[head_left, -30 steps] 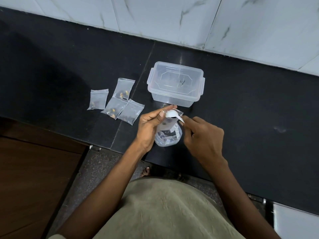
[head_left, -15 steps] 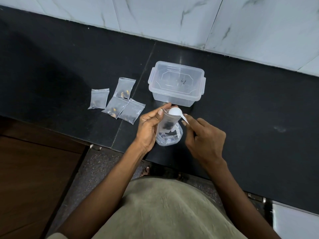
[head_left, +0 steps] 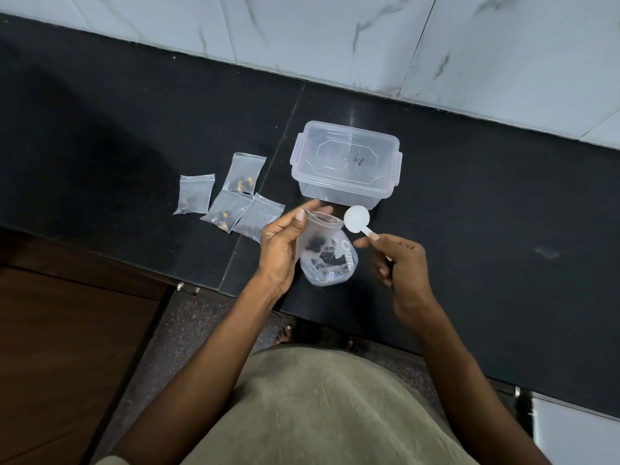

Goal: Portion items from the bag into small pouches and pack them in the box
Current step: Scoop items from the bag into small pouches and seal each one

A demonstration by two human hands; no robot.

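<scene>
My left hand [head_left: 283, 248] holds a small clear pouch [head_left: 317, 234] upright with its mouth open; dark pieces lie inside it. Under and behind the pouch sits the clear supply bag [head_left: 332, 270] on the black counter. My right hand [head_left: 402, 266] pinches the handle of a white plastic spoon [head_left: 357, 219], whose bowl is just right of the pouch mouth and looks empty. A clear lidded box [head_left: 345, 164] stands shut just beyond the hands. Several filled small pouches [head_left: 231, 193] lie flat to the left.
The black stone counter [head_left: 503, 213] runs along a white marble wall [head_left: 369, 38]. Its front edge is close to my body. A brown wooden surface [head_left: 67, 347] lies lower left. A foot shows on the floor beneath the counter edge.
The spoon has lifted off the pouch mouth and moved to the right, its bowl now turned up and empty. My left hand still holds the pouch, which now shows dark pieces inside.
</scene>
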